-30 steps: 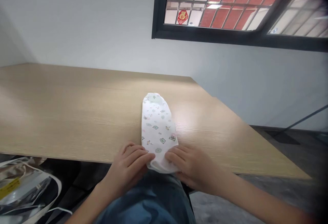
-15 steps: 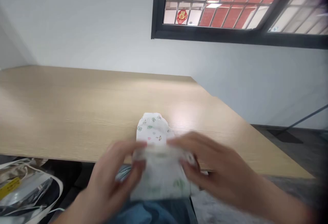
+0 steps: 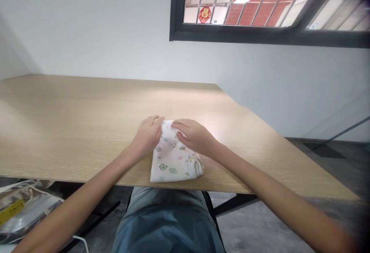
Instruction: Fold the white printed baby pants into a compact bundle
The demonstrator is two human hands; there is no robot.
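A small white cloth (image 3: 173, 162) printed with little green and pink figures lies folded over on the wooden table (image 3: 72, 122), close to its near edge. My left hand (image 3: 147, 135) pinches the cloth's far left corner. My right hand (image 3: 192, 135) holds the far right part of the same top edge, fingers curled on the fabric. Both hands rest on the cloth's far end; its near folded half lies flat and uncovered.
The table runs left and far to a white wall under a dark-framed barred window (image 3: 260, 10). My jeans-clad lap (image 3: 167, 222) is below the table edge. A shiny plastic bag (image 3: 23, 210) lies on the floor at lower left. Grey floor shows at right.
The cloth lay long and flat with both hands at its near end. The hands lifted that near end and carried it over to the far end, halving the cloth's length.
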